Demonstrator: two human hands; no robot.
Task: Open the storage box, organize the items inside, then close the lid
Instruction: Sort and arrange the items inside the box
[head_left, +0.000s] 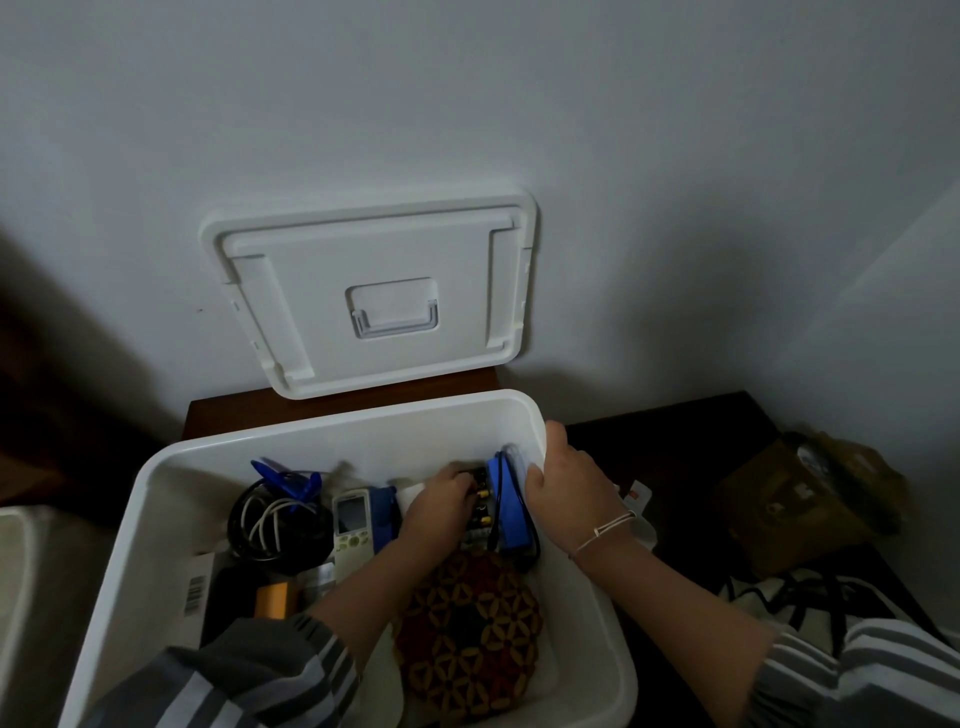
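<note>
The white storage box (332, 431) stands open in front of me, and its lid (374, 296) leans upright against the wall behind it. Inside lie coiled cables (275, 525), a white remote control (352, 525), a blue clip (285, 475), a patterned round pouch (467, 634) and a blue flat item (506, 499) standing on edge. My left hand (441, 499) reaches into the box and grips a dark pack of batteries (480, 491). My right hand (566, 483) grips the box's right rim, next to the blue item.
The box sits on a dark wooden surface (228, 410) against a white wall. To the right lie a brown paper bag (810, 493) and a white bag with black cords (810, 597). A pale object (15, 571) borders the box on the left.
</note>
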